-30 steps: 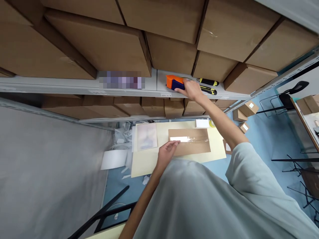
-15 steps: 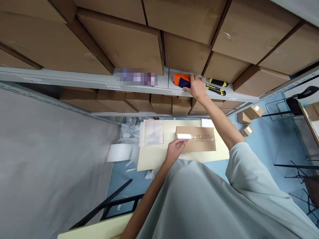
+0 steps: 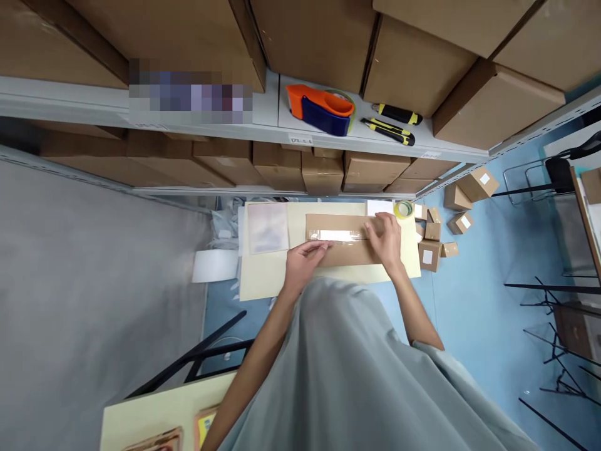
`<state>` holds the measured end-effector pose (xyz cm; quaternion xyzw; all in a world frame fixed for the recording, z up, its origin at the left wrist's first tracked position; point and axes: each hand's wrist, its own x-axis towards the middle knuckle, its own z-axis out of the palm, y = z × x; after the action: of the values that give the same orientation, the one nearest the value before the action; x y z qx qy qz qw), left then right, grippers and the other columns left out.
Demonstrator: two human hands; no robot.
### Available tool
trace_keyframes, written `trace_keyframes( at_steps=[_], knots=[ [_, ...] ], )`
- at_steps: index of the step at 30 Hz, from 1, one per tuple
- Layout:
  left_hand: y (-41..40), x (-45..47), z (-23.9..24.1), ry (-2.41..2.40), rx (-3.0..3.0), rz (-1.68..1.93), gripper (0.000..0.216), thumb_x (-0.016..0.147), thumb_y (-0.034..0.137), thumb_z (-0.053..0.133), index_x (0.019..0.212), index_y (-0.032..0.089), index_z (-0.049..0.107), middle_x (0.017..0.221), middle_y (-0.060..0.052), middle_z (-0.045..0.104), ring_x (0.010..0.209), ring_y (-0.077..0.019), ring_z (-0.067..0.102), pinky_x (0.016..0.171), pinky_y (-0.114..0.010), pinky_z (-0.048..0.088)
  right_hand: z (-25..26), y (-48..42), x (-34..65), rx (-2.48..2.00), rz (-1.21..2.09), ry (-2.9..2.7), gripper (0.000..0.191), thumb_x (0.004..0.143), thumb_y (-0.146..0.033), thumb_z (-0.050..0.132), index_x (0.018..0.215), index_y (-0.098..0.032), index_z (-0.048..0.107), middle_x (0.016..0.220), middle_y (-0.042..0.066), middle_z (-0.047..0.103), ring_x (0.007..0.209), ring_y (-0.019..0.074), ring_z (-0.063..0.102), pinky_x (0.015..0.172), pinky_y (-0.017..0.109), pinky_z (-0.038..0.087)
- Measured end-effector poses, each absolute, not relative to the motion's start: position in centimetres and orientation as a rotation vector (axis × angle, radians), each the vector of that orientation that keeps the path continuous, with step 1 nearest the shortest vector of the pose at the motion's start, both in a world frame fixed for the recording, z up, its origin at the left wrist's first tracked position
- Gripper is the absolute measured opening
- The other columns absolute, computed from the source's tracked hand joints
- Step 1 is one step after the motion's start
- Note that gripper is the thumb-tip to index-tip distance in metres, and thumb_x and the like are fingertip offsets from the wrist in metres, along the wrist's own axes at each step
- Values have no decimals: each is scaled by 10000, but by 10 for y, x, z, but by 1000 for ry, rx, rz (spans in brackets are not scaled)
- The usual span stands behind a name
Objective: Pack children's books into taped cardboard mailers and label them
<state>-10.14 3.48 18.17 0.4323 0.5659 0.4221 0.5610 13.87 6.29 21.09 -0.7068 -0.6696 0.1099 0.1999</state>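
Observation:
A long brown cardboard box (image 3: 347,255) lies on the pale yellow tabletop, with clear tape and a white strip along its top. My left hand (image 3: 303,266) is at the box's left part, its thumb and fingers drawn together near the tape; what they hold, if anything, is too small to make out. Over the box's right end, my right hand (image 3: 387,241) has its thumb and fingers apart and curved, with nothing visible in it. On the shelf above rest an orange and blue tape dispenser (image 3: 322,109) and two black and yellow utility knives (image 3: 399,114).
A grey metal shelf (image 3: 267,133) packed with cardboard boxes (image 3: 417,56) spans the view above the table (image 3: 263,282). A tape roll (image 3: 404,209) sits at the table's back right. Small boxes (image 3: 429,254) lie to the right. Plastic bags (image 3: 225,228) are at the left.
My right hand has let go of the tape dispenser on the shelf and come down to the box. My left hand stays by the box, its fingers now closer together. The view has shifted.

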Motion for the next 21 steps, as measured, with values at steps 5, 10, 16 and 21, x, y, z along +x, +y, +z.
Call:
trace_keyframes(
  at_steps=[5,10,16,21],
  knots=[
    [33,-92,181,1361,1033,992,344,853,551,776,919,219,832,1061,-113,850,1071,-283,793,1078,-473,591,185,30,150,-2054,338,-1777,381,1041,-367,583,1363,-167,625,1413,221,624,1362,311,598,1135,461,519],
    [30,-86,177,1372,1046,1011,283,853,489,762,895,215,815,1025,-115,847,1077,-279,793,1095,-481,579,168,18,141,-2095,298,-1833,421,1070,-370,523,1424,-153,586,1556,248,507,1521,325,474,1202,500,481],
    [29,-81,179,1389,1023,1023,259,843,466,757,872,211,792,1008,-115,845,1058,-272,794,1084,-468,589,167,18,140,-2146,297,-1863,458,1072,-371,502,1471,-154,560,1597,257,482,1564,340,425,1213,535,471],
    [29,-80,178,1388,983,1039,294,830,484,771,899,199,789,1002,-118,845,1037,-272,800,1063,-468,603,165,18,140,-2157,240,-1887,465,1080,-391,469,1475,-164,561,1585,250,499,1551,344,447,1204,556,476]
  ],
)
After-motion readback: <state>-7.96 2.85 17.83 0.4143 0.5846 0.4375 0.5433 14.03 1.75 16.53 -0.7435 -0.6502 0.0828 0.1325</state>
